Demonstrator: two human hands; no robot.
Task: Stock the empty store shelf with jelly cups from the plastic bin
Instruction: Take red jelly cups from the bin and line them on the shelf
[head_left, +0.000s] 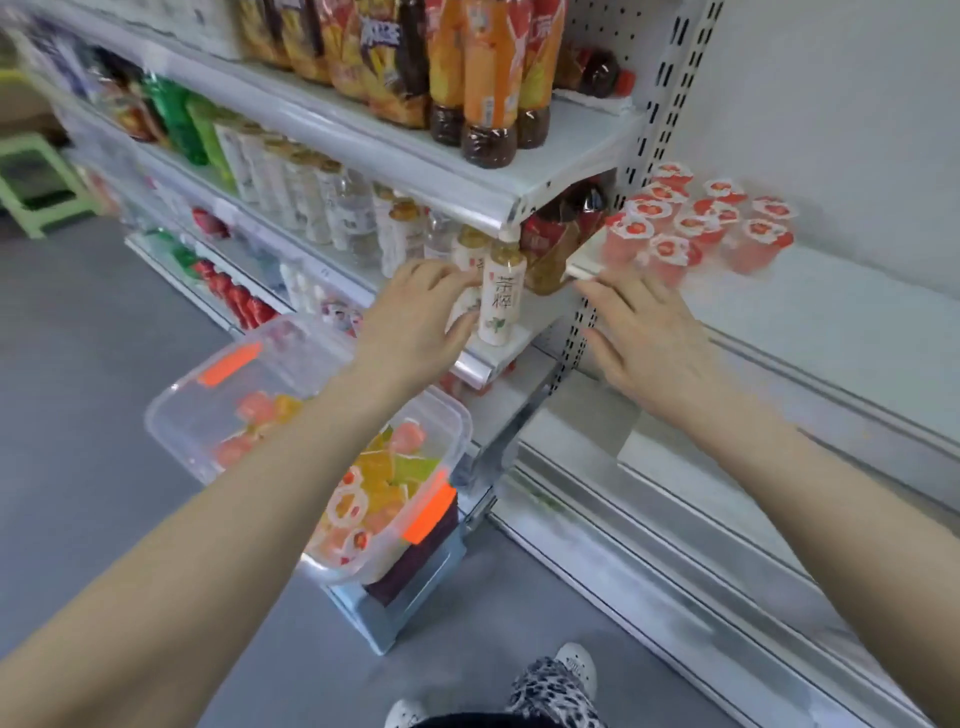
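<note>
A clear plastic bin (182, 415) with orange latches sits low at centre left, holding several pink, orange and yellow jelly cups (382, 483). On the white shelf (831, 322) at the right stand several red jelly cups (696, 228) in a cluster near its back left corner. My left hand (415, 317) hovers above the bin, in front of a white bottle, fingers apart and holding nothing. My right hand (644, 332) is stretched out flat over the front left part of the shelf, empty, just short of the cups.
Stocked shelves run along the left: orange-labelled tea bottles (488, 88) above, white-labelled bottles (501, 296) at hand height. A perforated metal upright (582, 317) divides the two shelf bays. The bin rests on a metal stand (410, 597). Grey floor and my shoes lie below.
</note>
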